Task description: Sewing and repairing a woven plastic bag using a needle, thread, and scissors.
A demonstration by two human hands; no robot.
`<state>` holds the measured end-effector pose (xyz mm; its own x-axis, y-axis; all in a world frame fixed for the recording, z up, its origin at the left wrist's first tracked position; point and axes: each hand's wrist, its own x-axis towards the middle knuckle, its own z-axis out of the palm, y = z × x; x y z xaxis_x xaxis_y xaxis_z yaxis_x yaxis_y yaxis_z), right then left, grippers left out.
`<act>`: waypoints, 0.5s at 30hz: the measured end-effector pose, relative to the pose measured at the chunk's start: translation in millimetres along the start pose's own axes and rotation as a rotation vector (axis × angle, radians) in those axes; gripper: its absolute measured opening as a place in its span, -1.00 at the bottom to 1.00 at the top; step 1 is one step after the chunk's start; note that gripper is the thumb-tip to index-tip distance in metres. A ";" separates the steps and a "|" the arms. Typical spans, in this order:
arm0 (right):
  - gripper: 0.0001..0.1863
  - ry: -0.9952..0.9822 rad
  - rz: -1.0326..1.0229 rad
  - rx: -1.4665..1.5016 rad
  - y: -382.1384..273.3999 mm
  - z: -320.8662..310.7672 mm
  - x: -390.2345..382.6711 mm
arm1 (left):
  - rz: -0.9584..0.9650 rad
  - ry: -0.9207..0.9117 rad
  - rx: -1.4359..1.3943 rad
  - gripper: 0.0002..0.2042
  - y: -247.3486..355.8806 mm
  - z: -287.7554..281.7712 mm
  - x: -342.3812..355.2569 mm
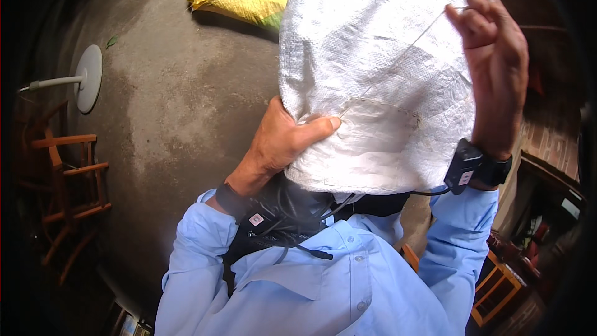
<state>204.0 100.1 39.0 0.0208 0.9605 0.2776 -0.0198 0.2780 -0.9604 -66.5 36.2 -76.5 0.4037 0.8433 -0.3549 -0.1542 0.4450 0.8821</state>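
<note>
A full white woven sack point(373, 68) stands upright close in front of my chest, its stitched top edge turned toward me. My left hand point(283, 140) grips the sack's near left corner, thumb lying across the folded hem. My right hand point(491, 56) is raised at the sack's upper right and pinches a thin white thread point(404, 56) that runs taut from the fingers down to the stitched seam near my left thumb. Both wrists carry black bands with cables. My light blue shirt fills the lower frame.
A yellow sack point(245, 0) lies on the concrete floor point(180, 99) beyond, with a grey-white sack behind it. A white round stand base point(90, 78) sits at the left. Wooden chairs point(68, 174) stand at the left edge, more wooden furniture at lower right.
</note>
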 end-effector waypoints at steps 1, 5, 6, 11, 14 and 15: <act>-0.58 -0.120 0.013 0.129 -0.9 -20.3 13.9 | 0.005 0.000 -0.002 -0.58 0.4 0.6 -0.2; -0.69 0.053 -0.045 0.122 -17.0 -32.5 8.5 | -0.021 0.007 0.006 -0.56 -2.1 -0.6 -0.8; -0.69 0.019 -0.041 0.195 -17.5 -46.9 10.1 | -0.017 0.010 0.014 -0.56 -2.4 -1.5 -1.5; -0.70 0.061 -0.107 0.280 -17.3 -73.9 10.7 | -0.022 -0.009 0.014 -0.56 1.6 2.9 0.4; -0.72 0.068 -0.133 0.231 -14.5 -69.5 10.3 | -0.015 -0.009 0.030 -0.55 3.4 3.6 0.5; -0.72 0.098 -0.135 0.209 -15.4 -66.8 9.6 | -0.009 -0.017 0.044 -0.54 2.8 2.9 1.0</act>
<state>271.2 104.1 54.7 0.1337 0.9111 0.3898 -0.2161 0.4107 -0.8858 -63.9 37.5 -73.5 0.4198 0.8340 -0.3580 -0.1112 0.4388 0.8917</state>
